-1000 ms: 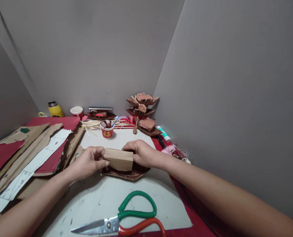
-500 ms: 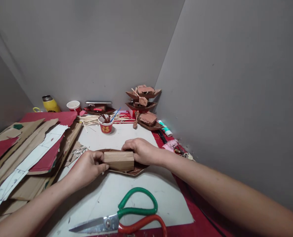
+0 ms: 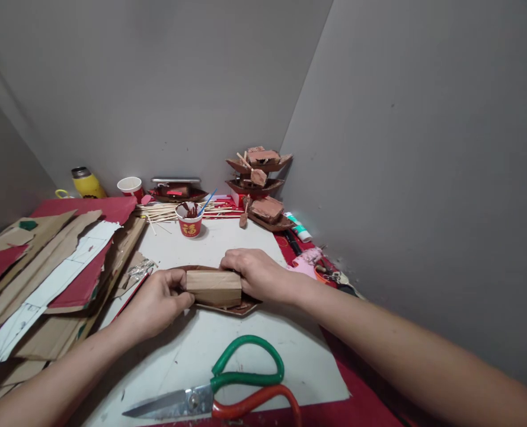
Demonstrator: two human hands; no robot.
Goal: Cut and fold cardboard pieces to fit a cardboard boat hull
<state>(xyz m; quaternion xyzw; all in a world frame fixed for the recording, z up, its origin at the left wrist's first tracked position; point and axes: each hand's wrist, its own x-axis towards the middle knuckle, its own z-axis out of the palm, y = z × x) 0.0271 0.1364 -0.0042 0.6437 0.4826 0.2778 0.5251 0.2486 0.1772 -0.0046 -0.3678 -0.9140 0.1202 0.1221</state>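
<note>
A folded piece of tan cardboard (image 3: pixel 214 287) sits in a small brown cardboard boat (image 3: pixel 245 308), on a white sheet. My left hand (image 3: pixel 168 296) grips the left end of the folded piece, thumb in front and fingers curled behind. At its right end my right hand (image 3: pixel 256 273) is closed on the back edge, its fingertips partly hidden behind the cardboard. Closer to me lie large scissors (image 3: pixel 227 385) with one green and one red handle, blades pointing left.
Cardboard strips (image 3: pixel 58 267) are piled on the left. Behind my hands are a paper cup (image 3: pixel 189 225) with brown paint and a blue stick, thin wooden sticks (image 3: pixel 160 212), a yellow bottle (image 3: pixel 88 184) and finished brown boats (image 3: pixel 263 184) stacked near the wall.
Both hands stay on the folded cardboard, which has hardly moved in the boat. The boat's right tip shows slightly further left, and the view has shifted a little.
</note>
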